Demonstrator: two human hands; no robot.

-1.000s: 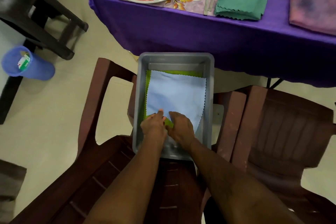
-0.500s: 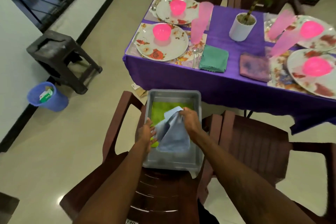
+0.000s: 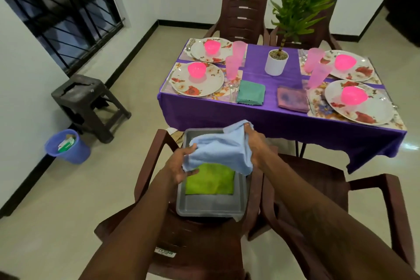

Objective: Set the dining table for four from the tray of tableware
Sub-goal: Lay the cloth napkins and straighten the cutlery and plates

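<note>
**Blue napkin held above grey tray**

The light-blue cloth napkin point(image 3: 221, 148) is suspended above the grey plastic tray point(image 3: 210, 208), which rests on a brown plastic chair point(image 3: 195, 237). The left hand point(image 3: 181, 167) pinches the napkin's near-left edge, fingers closed on the fabric. The right hand point(image 3: 255, 143) clamps the far-right edge, cloth bunched over its fingertips. Inside the tray, beneath the napkin, lies a green napkin point(image 3: 210, 180). Beyond the tray stands the purple-clothed dining table point(image 3: 272, 118).

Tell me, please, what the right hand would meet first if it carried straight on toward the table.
Probably the hanging purple tablecloth at the table's near edge, below the pink napkin; depth is unclear. The right hand holds the blue napkin.
</note>
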